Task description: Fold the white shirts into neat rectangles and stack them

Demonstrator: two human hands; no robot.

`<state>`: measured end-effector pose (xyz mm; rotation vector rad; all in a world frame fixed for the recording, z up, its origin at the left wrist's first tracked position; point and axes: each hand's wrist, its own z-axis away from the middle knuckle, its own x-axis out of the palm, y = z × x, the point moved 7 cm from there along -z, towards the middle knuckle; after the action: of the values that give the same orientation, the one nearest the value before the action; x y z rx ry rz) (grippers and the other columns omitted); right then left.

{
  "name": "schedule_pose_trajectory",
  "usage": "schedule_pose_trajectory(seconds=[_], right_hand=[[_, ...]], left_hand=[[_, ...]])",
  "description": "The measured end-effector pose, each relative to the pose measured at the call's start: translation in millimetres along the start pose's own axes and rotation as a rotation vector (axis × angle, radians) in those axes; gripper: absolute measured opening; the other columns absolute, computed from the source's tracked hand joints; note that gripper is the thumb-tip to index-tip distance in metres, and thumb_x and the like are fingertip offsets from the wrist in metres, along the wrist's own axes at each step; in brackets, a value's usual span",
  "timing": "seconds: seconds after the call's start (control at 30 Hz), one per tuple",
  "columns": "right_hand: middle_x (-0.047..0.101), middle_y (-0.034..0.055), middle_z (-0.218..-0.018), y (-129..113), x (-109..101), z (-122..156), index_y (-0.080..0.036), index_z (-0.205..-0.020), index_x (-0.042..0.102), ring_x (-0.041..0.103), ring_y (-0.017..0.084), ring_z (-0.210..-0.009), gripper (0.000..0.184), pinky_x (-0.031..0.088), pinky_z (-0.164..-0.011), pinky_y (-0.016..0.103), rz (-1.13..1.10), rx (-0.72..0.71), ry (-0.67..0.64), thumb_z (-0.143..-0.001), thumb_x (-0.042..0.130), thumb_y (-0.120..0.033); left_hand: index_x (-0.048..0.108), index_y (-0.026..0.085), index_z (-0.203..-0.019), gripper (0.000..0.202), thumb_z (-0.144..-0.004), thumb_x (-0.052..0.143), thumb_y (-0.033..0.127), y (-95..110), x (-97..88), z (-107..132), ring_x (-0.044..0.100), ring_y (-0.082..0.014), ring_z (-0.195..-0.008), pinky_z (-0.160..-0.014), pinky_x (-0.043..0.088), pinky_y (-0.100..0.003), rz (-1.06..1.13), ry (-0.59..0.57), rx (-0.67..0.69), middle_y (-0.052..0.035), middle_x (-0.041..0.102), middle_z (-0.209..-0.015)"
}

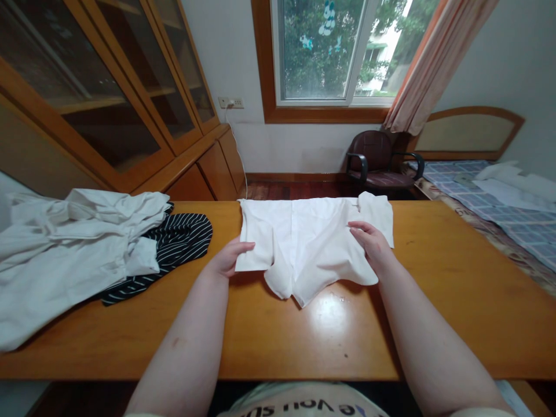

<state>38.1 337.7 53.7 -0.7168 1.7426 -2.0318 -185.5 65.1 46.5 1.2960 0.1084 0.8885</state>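
A white shirt (286, 231) lies spread across the middle of the table, its far edge fairly straight along the table's back edge. Its near edge is uneven, with two points hanging close together in the centre. My left hand (228, 255) pinches the shirt's left side, thumb on top and fingers hidden underneath. On the right, my right hand (371, 243) has its fingers drawn together on the fabric, which bunches into folds beside it. A loose white flap of the shirt extends beyond that hand toward the back right.
At left, a heap of white clothing (78, 243) lies over a black striped garment (182, 237) on the wooden table (469, 301). Beyond the table are a glass-door cabinet (174, 133), an armchair (376, 156) and a bed (499, 202) on the right.
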Motion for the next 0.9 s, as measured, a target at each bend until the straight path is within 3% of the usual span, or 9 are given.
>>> schedule_pose_trajectory(seconds=[0.17, 0.27, 0.37, 0.43, 0.57, 0.7, 0.8, 0.9], right_hand=[[0.072, 0.0049, -0.073, 2.2, -14.2, -5.6, -0.018, -0.084, 0.069, 0.065, 0.022, -0.067, 0.032, 0.05, -0.06, 0.031, 0.075, 0.0, 0.119, -0.059, 0.073, -0.037], [0.072, 0.0046, -0.073, 14.0, -21.8, -14.2, -0.018, -0.083, 0.07, 0.064, 0.02, -0.065, 0.031, 0.048, -0.058, 0.03, 0.222, 0.023, 0.121, -0.06, 0.071, -0.038], [0.07, 0.0033, -0.067, 23.9, -29.3, -22.9, -0.019, -0.076, 0.069, 0.061, 0.019, -0.061, 0.024, 0.045, -0.057, 0.029, 0.509, 0.019, 0.119, -0.061, 0.068, -0.038], [0.069, 0.003, -0.064, 24.7, -34.2, -27.0, -0.02, -0.07, 0.068, 0.06, 0.019, -0.06, 0.018, 0.043, -0.057, 0.029, 0.737, -0.017, 0.142, -0.062, 0.066, -0.036], [0.067, 0.0041, -0.063, 19.4, -42.5, -29.6, -0.022, -0.069, 0.069, 0.059, 0.02, -0.06, 0.014, 0.04, -0.057, 0.03, 1.014, -0.079, 0.204, -0.067, 0.061, -0.034], [0.067, 0.0055, -0.066, 20.3, -46.3, -30.5, -0.024, -0.069, 0.068, 0.059, 0.021, -0.06, 0.011, 0.039, -0.057, 0.031, 1.219, -0.051, 0.21, -0.069, 0.059, -0.031], [0.069, 0.0075, -0.075, 24.7, -44.0, -31.4, -0.025, -0.072, 0.067, 0.06, 0.023, -0.066, 0.013, 0.039, -0.058, 0.032, 1.319, -0.018, 0.174, -0.072, 0.055, -0.029], [0.069, 0.0094, -0.079, 27.3, -39.6, -30.4, -0.024, -0.077, 0.066, 0.061, 0.025, -0.071, 0.013, 0.039, -0.061, 0.033, 1.361, 0.02, 0.121, -0.074, 0.053, -0.028]], left_hand=[[0.06, 0.015, -0.112, 0.052, -0.06, 0.058, 0.02, 16.9, -19.7, -8.1, 0.068, -0.0301, -0.086, -0.072, 0.055, -0.043, -0.025, 0.096, 0.124, -0.0093, 0.071, -0.099], [0.061, 0.016, -0.106, 0.052, -0.054, 0.056, 0.016, 18.4, -55.6, -16.5, 0.066, -0.0314, -0.089, -0.077, 0.052, -0.043, -0.277, 0.376, 0.167, -0.0086, 0.071, -0.092], [0.062, 0.019, -0.088, 0.036, -0.052, 0.064, 0.016, 20.2, -85.1, -15.3, 0.061, -0.0371, -0.102, -0.086, 0.046, -0.045, -0.626, 0.699, 0.207, -0.0136, 0.07, -0.09], [0.059, 0.022, -0.073, 0.021, -0.054, 0.068, 0.02, 18.8, -92.1, -15.7, 0.058, -0.0399, -0.108, -0.088, 0.043, -0.047, -0.764, 0.771, 0.211, -0.0178, 0.07, -0.091], [0.053, 0.023, -0.056, 0.017, -0.06, 0.068, 0.029, 19.5, -94.6, -17.3, 0.058, -0.0429, -0.105, -0.088, 0.042, -0.049, -0.859, 0.748, 0.175, -0.0183, 0.069, -0.078], [0.059, 0.021, -0.058, 0.02, -0.06, 0.073, 0.035, 29.7, -86.8, -10.4, 0.062, -0.0415, -0.098, -0.083, 0.045, -0.046, -0.817, 0.708, 0.164, -0.0145, 0.068, -0.069], [0.065, 0.016, -0.08, 0.022, -0.064, 0.072, 0.031, 26.5, -64.7, -8.2, 0.067, -0.0326, -0.084, -0.075, 0.051, -0.041, -0.474, 0.469, 0.141, -0.0116, 0.071, -0.076], [0.061, 0.014, -0.101, 0.038, -0.067, 0.072, 0.025, 21.1, -39.7, -2.0, 0.069, -0.0264, -0.073, -0.067, 0.054, -0.038, -0.147, 0.255, 0.087, -0.0117, 0.072, -0.086]])
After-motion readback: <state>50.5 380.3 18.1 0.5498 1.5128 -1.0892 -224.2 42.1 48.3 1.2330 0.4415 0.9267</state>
